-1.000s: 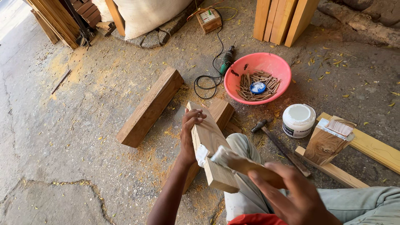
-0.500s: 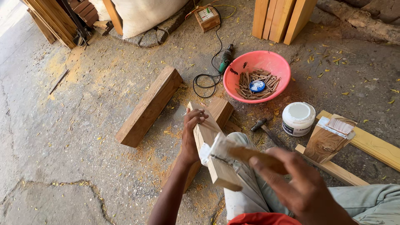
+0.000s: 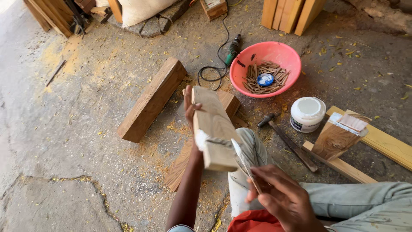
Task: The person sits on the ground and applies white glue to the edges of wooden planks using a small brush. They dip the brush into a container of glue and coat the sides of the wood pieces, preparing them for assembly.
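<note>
**Hands on the block: spreading white paste along the end**

Left hand (image 3: pixel 189 109) first: we grip the pale wooden block (image 3: pixel 213 129) from its far side, fingers curled over the edge, holding it tilted above the knee and clear of the floor. Our right hand (image 3: pixel 283 197) pinches a thin flat spreader (image 3: pixel 243 158), its tip laid against the near end of the block where a white smear (image 3: pixel 201 139) sits; whether the blade is metal or wood we cannot quite tell.

To do this well, we would keep the block steady in the left hand, hold the blade nearly flat to the wood, and draw the paste in one even pass so that it covers the end grain without dripping onto the trousers.

Counting what lies about us:
- one pink basin (image 3: pixel 274 50) holding a heap of small sticks and one blue lid
- one white tub (image 3: pixel 307 113)
- one hammer (image 3: pixel 286 140)
- one power tool (image 3: pixel 234 45) with its black cord
- one thick beam (image 3: pixel 152 99) on the floor
- one wedge-shaped block (image 3: pixel 335 138) already smeared white, resting on two yellowish planks (image 3: pixel 386 144)
</note>
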